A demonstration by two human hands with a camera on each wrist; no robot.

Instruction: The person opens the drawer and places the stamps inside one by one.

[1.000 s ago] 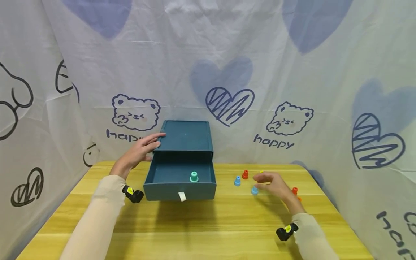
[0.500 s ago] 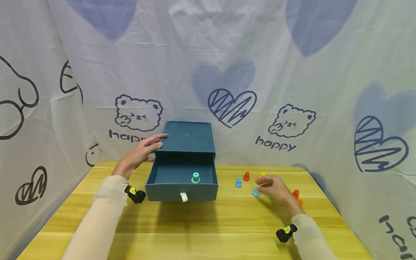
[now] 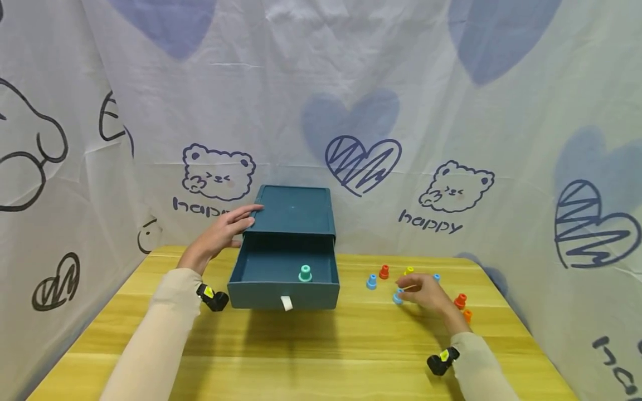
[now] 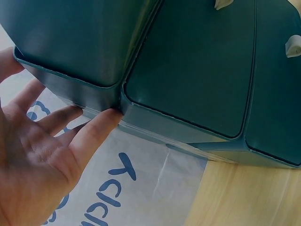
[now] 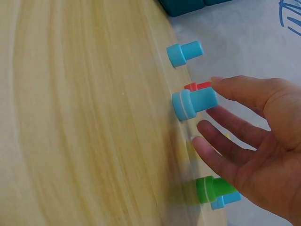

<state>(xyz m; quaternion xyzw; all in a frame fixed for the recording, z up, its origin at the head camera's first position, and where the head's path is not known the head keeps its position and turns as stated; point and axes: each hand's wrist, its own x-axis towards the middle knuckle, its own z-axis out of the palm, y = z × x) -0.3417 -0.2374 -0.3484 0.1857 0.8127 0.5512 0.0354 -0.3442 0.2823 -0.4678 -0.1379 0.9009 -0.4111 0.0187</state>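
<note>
your right hand (image 3: 425, 291) is spread about a light-blue piece (image 3: 398, 297), not gripping; whether any fingertip touches it you cannot tell; your left hand (image 3: 215, 238) rests against the left side of the dark teal cabinet (image 3: 293, 209), fingers extended, grasping nothing; the step in hand looks like picking up that piece, so your next move likely calls for closing thumb and fingers on its narrow end; the piece stands on the counter (image 3: 301, 356), right of the pulled-out drawer (image 3: 256, 295), wide base down, narrow end up, long axis vertical; a mint-green piece (image 3: 305, 273) stands inside the drawer, near its front wall
</note>
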